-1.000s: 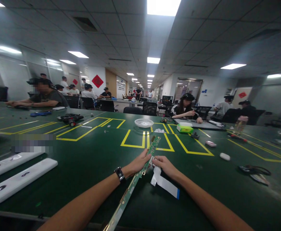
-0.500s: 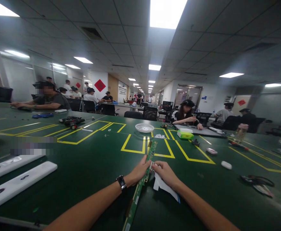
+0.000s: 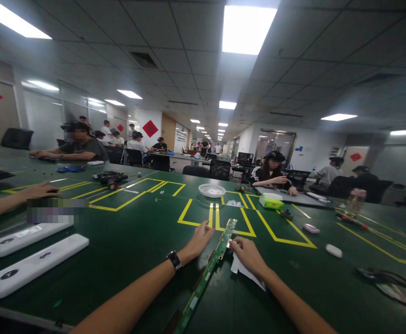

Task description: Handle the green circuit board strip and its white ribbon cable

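A long, narrow green circuit board (image 3: 206,273) runs from the bottom edge up toward the middle of the green table. My left hand (image 3: 200,237) is just left of the board's upper part, apart from it, with its fingers spread and nothing in them. On the board's other side, my right hand (image 3: 248,254) has its fingers closed at the edge, around a small pale part by the board. A white sheet of paper or film (image 3: 246,271) hangs under the right palm and reaches down along the wrist.
Two long white devices (image 3: 38,265) lie at the left, near another person's hand (image 3: 41,190). Ahead are a white round basket (image 3: 212,190) and a green tissue pack (image 3: 271,201). A white case (image 3: 334,251) and cables (image 3: 383,278) lie right.
My left hand has let go of the board and moved away to its left, fingers opening. Another person's hand has reached in at the left. The view has shifted slightly.
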`<state>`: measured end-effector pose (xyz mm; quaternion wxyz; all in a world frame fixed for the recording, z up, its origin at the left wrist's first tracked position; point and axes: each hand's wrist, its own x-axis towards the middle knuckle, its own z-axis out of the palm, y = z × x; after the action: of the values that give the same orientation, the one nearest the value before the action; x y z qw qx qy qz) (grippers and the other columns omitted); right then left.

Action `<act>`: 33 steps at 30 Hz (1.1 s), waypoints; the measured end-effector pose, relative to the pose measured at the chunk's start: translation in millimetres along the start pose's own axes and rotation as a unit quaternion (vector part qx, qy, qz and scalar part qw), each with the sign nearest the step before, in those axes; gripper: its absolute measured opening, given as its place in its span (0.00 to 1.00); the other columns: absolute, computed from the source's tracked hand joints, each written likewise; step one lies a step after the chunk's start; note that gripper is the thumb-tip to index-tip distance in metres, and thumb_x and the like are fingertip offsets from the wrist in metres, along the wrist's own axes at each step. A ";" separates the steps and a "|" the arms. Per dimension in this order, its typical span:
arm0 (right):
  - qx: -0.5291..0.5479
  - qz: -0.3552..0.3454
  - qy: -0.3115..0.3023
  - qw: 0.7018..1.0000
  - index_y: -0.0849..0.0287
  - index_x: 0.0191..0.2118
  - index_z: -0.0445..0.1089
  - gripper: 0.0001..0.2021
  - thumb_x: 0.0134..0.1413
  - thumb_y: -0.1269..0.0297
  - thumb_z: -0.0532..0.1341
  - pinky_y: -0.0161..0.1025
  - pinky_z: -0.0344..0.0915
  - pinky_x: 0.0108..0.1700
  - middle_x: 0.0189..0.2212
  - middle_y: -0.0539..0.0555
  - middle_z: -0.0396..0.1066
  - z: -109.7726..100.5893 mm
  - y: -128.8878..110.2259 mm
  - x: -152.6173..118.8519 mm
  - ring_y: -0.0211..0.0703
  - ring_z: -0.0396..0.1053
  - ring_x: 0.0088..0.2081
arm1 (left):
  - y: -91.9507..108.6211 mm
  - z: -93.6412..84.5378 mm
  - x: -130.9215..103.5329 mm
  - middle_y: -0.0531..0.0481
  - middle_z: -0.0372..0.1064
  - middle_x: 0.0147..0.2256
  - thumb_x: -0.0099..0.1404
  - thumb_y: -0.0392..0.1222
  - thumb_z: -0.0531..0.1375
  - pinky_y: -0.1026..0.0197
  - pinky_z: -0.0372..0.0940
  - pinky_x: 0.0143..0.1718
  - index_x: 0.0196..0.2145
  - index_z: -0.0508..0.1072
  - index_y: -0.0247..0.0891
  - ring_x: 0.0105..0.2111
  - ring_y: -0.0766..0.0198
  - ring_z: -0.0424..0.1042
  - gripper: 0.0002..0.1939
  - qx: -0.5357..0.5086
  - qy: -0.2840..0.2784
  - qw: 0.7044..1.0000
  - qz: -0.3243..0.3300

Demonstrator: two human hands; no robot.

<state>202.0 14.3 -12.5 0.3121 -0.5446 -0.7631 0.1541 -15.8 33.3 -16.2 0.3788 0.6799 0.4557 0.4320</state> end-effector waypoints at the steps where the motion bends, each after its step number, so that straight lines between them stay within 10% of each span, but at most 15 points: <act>1: -0.048 0.004 0.019 0.999 0.60 0.28 0.70 0.17 0.59 0.55 0.53 0.38 0.56 0.35 0.28 0.54 0.70 -2.6 6.3 1.2 0.45 0.67 0.33 | -3.3 -3.4 3.8 0.38 0.61 0.52 0.66 0.53 0.49 0.55 0.52 0.56 0.60 0.55 0.31 0.55 0.54 0.58 0.30 0.033 0.022 0.999 0.006; 10: -0.141 -0.153 -0.018 0.978 0.57 0.35 0.69 0.07 0.59 0.65 0.54 0.39 0.59 0.45 0.37 0.55 0.69 -17.4 29.0 0.2 0.45 0.65 0.42 | -11.2 -14.8 13.5 0.41 0.64 0.47 0.66 0.47 0.50 0.55 0.56 0.53 0.55 0.61 0.34 0.49 0.56 0.61 0.23 0.107 0.059 0.991 0.057; 16: -0.230 -0.104 0.034 0.967 0.58 0.34 0.70 0.07 0.58 0.67 0.54 0.43 0.59 0.44 0.36 0.56 0.69 -16.5 40.0 9.0 0.49 0.65 0.42 | -6.3 -13.4 9.8 0.43 0.65 0.46 0.65 0.44 0.51 0.54 0.57 0.52 0.52 0.63 0.35 0.47 0.57 0.62 0.20 0.114 0.064 0.987 0.091; 25: -0.133 -0.229 -0.031 0.964 0.56 0.37 0.69 0.07 0.58 0.69 0.55 0.41 0.59 0.48 0.39 0.53 0.69 -7.3 18.0 1.0 0.45 0.65 0.45 | -5.5 -23.1 13.5 0.45 0.69 0.42 0.65 0.43 0.51 0.56 0.59 0.48 0.45 0.69 0.36 0.43 0.58 0.65 0.14 0.114 0.061 0.983 0.127; 33: -0.219 -0.123 0.020 0.968 0.59 0.34 0.71 0.09 0.59 0.68 0.53 0.43 0.59 0.45 0.36 0.57 0.69 -18.1 31.9 8.5 0.48 0.65 0.42 | -7.5 -18.6 13.6 0.46 0.70 0.39 0.65 0.42 0.52 0.57 0.59 0.47 0.42 0.71 0.37 0.42 0.59 0.66 0.12 0.132 0.046 0.981 0.137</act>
<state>235.3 31.8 -14.5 0.2172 -0.5051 -0.8326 -0.0675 -32.5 50.6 -13.5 0.2011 0.7593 0.4282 0.4468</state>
